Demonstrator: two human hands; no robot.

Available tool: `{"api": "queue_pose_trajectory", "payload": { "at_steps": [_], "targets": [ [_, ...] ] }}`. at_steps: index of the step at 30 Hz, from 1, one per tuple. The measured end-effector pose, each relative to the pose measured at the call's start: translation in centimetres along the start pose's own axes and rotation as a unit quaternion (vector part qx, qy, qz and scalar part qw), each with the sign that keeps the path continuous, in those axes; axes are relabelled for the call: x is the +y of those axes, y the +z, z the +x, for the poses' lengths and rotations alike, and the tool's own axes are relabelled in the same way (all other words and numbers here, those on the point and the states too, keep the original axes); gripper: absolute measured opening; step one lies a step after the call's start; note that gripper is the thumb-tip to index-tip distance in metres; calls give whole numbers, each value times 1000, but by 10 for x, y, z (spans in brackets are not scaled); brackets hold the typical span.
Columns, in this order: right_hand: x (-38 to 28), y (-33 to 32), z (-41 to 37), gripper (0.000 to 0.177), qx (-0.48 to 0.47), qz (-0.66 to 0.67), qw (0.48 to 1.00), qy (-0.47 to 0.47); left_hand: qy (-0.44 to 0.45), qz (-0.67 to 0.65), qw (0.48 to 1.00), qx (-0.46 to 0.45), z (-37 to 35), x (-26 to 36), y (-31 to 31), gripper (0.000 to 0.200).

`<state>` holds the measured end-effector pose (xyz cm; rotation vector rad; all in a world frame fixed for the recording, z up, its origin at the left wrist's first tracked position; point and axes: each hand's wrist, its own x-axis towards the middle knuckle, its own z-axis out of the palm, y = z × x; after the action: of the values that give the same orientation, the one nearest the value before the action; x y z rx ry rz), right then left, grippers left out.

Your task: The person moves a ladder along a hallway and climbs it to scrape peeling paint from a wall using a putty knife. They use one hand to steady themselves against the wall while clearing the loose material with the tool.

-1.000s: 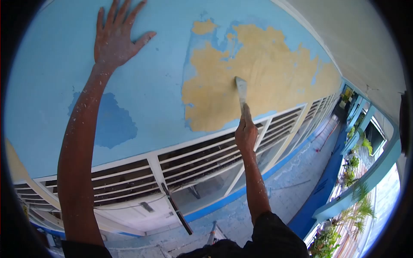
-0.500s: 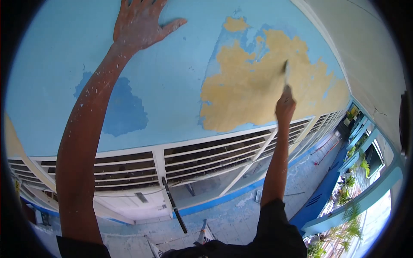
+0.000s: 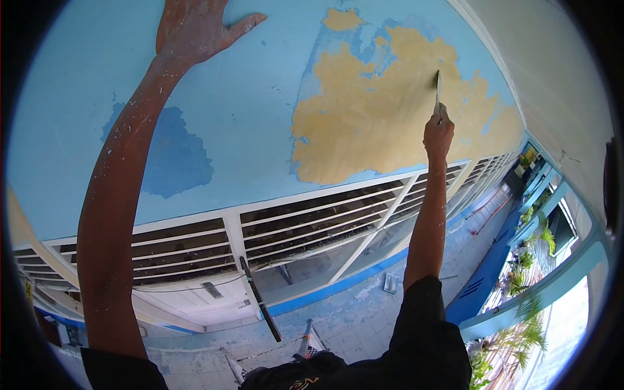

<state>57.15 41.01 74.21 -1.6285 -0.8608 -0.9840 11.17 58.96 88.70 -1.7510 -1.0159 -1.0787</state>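
My left hand [image 3: 195, 26] lies spread on the blue wall [image 3: 260, 97]; my right hand [image 3: 439, 133] grips a scraper [image 3: 438, 91] (blade on yellow patch [image 3: 364, 123]).

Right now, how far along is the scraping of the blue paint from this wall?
Done: a large yellow bare patch is scraped clear. In hand: the right hand holds the scraper, blade on the patch's upper right, while the left hand lies flat on the light blue paint. Left: that paint covers the wide area around the patch, and blue remnants sit near the patch's top.
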Motion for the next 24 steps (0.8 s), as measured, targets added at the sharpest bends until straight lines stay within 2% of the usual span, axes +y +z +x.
{"api": "queue_pose_trajectory", "payload": {
  "at_steps": [3,4,7,9,10,13,15,18,19,21,23,24],
  "targets": [
    [-20,-1,-32,40,-14,-25,999,-28,2,3,1000,6,-1,1,2,95],
    [-45,-7,-49,40,1,3,998,-71,4,2,1000,20,-1,-1,5,95],
    [-28,-8,14,39,-61,-81,995,17,16,8,999,29,-4,-2,11,95],
    [1,-4,55,38,-22,-63,997,26,1,18,1000,12,-1,0,7,95],
    [-3,-13,63,38,-33,-31,998,53,-1,21,1000,6,0,0,2,95],
    [-13,-22,32,39,-46,-107,993,-3,-4,18,1000,-2,-1,3,-2,94],
    [-36,-27,6,36,-37,-53,998,-3,6,10,1000,3,-2,-1,1,93],
    [8,-21,55,36,-51,-117,991,-25,12,27,998,55,-4,0,12,93],
    [-14,-35,64,36,-73,-35,995,57,9,21,999,34,-4,0,10,94],
    [-14,-43,72,38,-82,-56,992,71,-3,7,1000,-5,0,1,1,94],
    [10,-36,64,39,-52,-108,992,-33,-10,15,1000,-12,-1,4,-6,94],
    [13,-30,59,44,6,-116,985,-130,-14,20,1000,-17,-3,5,-8,95]
  ]
}}
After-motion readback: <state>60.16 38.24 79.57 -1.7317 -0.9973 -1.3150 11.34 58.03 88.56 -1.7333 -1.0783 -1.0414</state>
